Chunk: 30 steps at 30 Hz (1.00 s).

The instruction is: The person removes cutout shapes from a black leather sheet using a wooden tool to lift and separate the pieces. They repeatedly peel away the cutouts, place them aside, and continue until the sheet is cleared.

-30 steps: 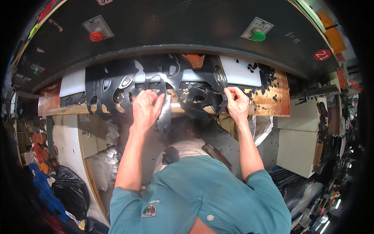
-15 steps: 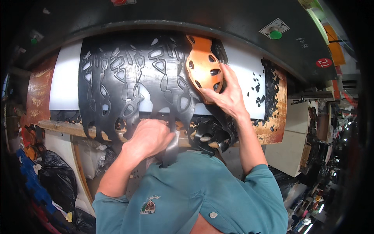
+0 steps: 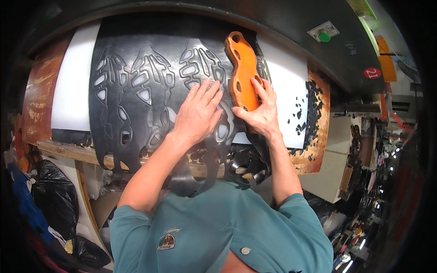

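A wide black sheet [image 3: 136, 38], rubber-like, is spread across the bench with rows of cut outlines and openings in it. Flat on its middle rests my left hand [image 3: 196, 113], fingers stretched forward. My right hand [image 3: 260, 109] grips the near right end of an orange cutting die [image 3: 243, 68], a long wavy shape with several dark openings, thumb at its near end and fingers along its right edge. The die lies over the sheet's right part. Cut-out strips of the sheet [image 3: 200, 175] hang over the bench's front edge toward my shirt.
A dark machine beam with a green button [image 3: 324, 37] spans the far side. Under the sheet is a white board [image 3: 284, 86]; black scraps [image 3: 314, 113] lie at its right. A wooden rail [image 3: 68, 149] runs along the front. Black bags [image 3: 54, 191] stand at lower left.
My left hand has moved from the hanging strips up onto the sheet and opened flat. The die, still in my right hand, has changed its tilt and shows a plainer orange face.
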Each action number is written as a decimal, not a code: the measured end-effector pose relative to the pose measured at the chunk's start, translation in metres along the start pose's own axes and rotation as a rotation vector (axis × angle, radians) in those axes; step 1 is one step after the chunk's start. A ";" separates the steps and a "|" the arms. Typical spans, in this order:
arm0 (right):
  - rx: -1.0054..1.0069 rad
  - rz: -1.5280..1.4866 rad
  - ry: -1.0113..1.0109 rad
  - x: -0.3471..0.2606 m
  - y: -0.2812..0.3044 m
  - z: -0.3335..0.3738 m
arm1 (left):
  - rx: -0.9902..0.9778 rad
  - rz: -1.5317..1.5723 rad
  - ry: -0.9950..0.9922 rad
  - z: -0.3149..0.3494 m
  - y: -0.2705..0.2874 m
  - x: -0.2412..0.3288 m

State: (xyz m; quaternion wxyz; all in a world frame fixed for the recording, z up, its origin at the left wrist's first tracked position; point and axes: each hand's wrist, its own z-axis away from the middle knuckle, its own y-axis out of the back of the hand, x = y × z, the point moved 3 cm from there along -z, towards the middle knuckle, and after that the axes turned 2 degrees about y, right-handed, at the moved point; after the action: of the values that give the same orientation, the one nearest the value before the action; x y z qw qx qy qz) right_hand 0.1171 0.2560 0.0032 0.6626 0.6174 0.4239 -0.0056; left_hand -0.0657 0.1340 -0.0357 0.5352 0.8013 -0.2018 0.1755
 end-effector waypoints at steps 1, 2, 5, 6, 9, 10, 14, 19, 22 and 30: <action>-0.011 -0.128 -0.087 0.006 0.008 -0.001 | -0.005 0.000 -0.004 0.001 0.002 0.001; -0.011 -0.280 -0.106 0.010 0.020 -0.003 | 0.006 0.003 -0.040 0.001 0.006 0.004; -0.068 -0.854 -0.219 0.020 0.038 -0.002 | -0.070 0.054 0.074 -0.005 0.015 0.011; -0.120 -0.886 -0.196 0.020 0.040 -0.002 | -0.152 0.069 0.162 -0.008 0.015 0.013; -0.151 -0.969 -0.206 0.024 0.043 -0.002 | 0.074 0.213 0.069 -0.018 0.015 0.037; -0.120 -0.983 -0.228 0.025 0.043 -0.002 | 0.121 0.236 0.039 -0.022 0.011 0.045; -0.090 -1.096 -0.257 0.031 0.046 -0.004 | 0.096 0.170 0.114 -0.028 -0.010 0.055; -0.061 -1.206 -0.228 0.038 0.051 0.009 | 0.083 0.095 0.122 -0.018 -0.017 0.044; 0.095 -1.173 -0.261 0.047 0.065 0.026 | 0.074 0.132 0.079 -0.015 -0.020 0.041; 0.339 -0.921 -0.227 0.074 0.113 0.068 | 0.114 0.530 0.350 -0.018 -0.011 0.035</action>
State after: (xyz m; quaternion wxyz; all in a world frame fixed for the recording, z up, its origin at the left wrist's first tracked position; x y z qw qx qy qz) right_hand 0.2625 0.2656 0.0450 0.5239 0.4607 0.5706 -0.4333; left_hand -0.0310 0.1501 -0.0199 0.4518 0.7073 -0.2982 0.4547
